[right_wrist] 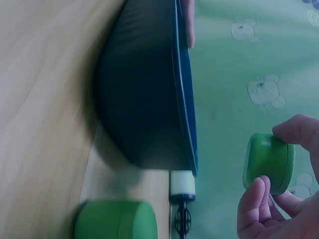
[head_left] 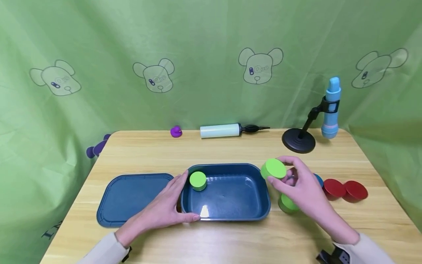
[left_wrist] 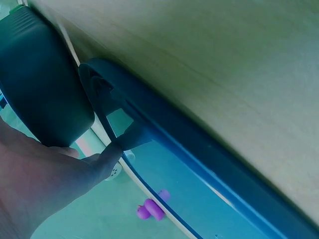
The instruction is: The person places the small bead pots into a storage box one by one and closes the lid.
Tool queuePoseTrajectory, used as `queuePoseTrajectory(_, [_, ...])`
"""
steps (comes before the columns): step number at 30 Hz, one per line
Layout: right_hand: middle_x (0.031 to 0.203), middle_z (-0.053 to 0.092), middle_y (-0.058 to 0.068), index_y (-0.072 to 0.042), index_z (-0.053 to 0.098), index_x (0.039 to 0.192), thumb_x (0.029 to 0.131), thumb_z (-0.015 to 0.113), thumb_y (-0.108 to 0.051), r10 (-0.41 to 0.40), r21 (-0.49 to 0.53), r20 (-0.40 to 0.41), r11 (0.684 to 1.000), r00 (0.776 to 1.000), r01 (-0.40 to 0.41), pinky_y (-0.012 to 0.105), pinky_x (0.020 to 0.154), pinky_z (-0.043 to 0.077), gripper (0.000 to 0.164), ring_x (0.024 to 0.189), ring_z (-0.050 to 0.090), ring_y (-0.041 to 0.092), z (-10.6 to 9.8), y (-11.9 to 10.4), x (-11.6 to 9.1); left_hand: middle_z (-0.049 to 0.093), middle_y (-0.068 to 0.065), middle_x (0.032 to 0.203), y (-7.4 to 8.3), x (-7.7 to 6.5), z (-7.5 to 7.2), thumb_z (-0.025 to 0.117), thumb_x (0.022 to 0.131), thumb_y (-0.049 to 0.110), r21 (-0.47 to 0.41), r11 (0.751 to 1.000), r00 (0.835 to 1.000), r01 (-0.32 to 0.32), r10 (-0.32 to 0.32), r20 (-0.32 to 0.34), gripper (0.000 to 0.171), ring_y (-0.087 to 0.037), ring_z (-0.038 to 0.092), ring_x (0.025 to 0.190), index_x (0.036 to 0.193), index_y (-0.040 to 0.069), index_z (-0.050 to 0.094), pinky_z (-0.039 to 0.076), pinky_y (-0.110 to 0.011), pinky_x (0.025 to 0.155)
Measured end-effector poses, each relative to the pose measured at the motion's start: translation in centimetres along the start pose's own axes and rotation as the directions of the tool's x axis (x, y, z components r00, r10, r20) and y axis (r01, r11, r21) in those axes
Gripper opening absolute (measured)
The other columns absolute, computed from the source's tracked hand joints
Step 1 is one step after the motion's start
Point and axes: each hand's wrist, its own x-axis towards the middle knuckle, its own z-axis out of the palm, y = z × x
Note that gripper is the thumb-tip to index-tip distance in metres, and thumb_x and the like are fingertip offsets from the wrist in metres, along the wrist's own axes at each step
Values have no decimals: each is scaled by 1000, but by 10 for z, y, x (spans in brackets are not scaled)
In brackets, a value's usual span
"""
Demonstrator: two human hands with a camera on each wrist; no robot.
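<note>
I see flat dark-blue plastic lid (head_left: pixel 130 198), right edge partly behind left hand (head_left: pixel 165 208); its fingers, straight, touch dark-blue rectangular plastic tub (head_left: pixel 227 198). Inside: bright-green cylinder (head_left: pixel 198 181). Right hand (head_left: pixel 298 183) pinches lifted bright-green cylinder (head_left: pixel 274 169) near tub's right rim, hiding part of third green cylinder (head_left: pixel 286 204), most of blue object (head_left: pixel 318 179); two red cylinders (head_left: pixel 334 189) rightmost.

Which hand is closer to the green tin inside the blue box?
Left. The left hand is at the left end of the box, right beside that tin; the right hand is by the opposite end, holding another green tin.
</note>
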Motion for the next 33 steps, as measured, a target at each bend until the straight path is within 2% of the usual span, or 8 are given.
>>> queuePoseTrajectory(5, [100,63,12,-8,58,143,95,89,-28,-3,0,47,1000,999,2,27,67,53,61,84,59,26,17,-9,7,12,-6,182,0,-1,0,74,82,87,3,1000,1000,6,-6,0,135,-36,13,165,178,25,2,23,-66,125])
queuePoseTrajectory(15, [108,58,10,-6,60,142,92,91,-22,-59,-28,118,998,991,62,27,67,53,61,82,59,22,51,-13,20,11,-6,182,1,-1,-1,74,82,87,5,1000,1000,1,-1,2,135,-37,13,165,178,23,2,22,-64,126])
queuePoseTrajectory(23, [110,58,8,-6,60,142,90,91,-16,-89,-42,162,994,983,97,27,66,53,62,80,59,20,74,-15,28,10,0,182,0,-1,-1,74,82,86,-5,1000,1000,-3,3,6,134,-35,13,165,178,25,2,23,-63,126])
queuePoseTrajectory(33, [114,60,7,-5,61,137,88,92,-14,-123,-60,192,989,974,136,28,72,52,58,82,58,16,104,-14,34,9,3,182,-1,0,-1,74,83,86,-3,1000,1000,-12,12,4,134,-34,14,165,177,25,1,23,-61,127])
